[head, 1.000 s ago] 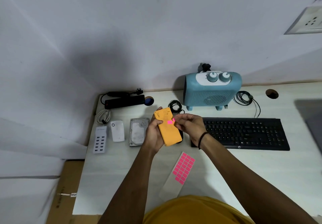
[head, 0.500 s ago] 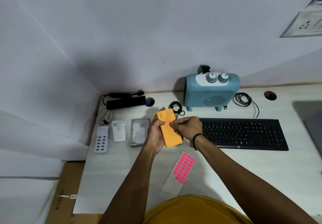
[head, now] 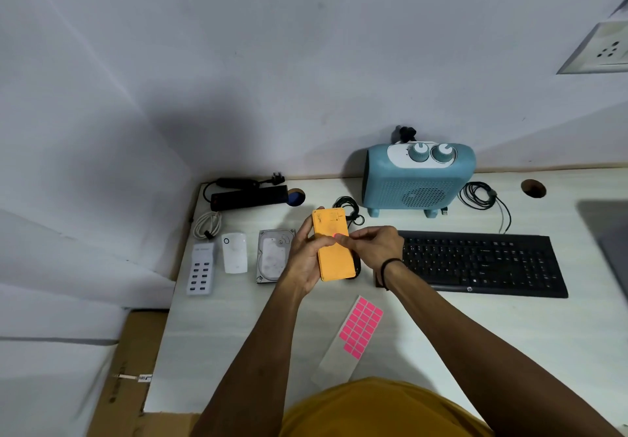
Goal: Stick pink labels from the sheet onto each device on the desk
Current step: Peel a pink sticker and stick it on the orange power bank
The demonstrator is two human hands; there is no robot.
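Since a second ago, the right hand has brought the pink label down onto the orange device, where its fingertips now press it; only a sliver of pink shows. Nearest, the label sheet lies flat on the desk, apart from both hands. Above it, the left hand grips the device by its left edge, thumb across the face, holding it above the desk. Left of them lie a hard drive, white adapter and USB hub; right, a keyboard. Farther back stand a blue heater and black power strip.
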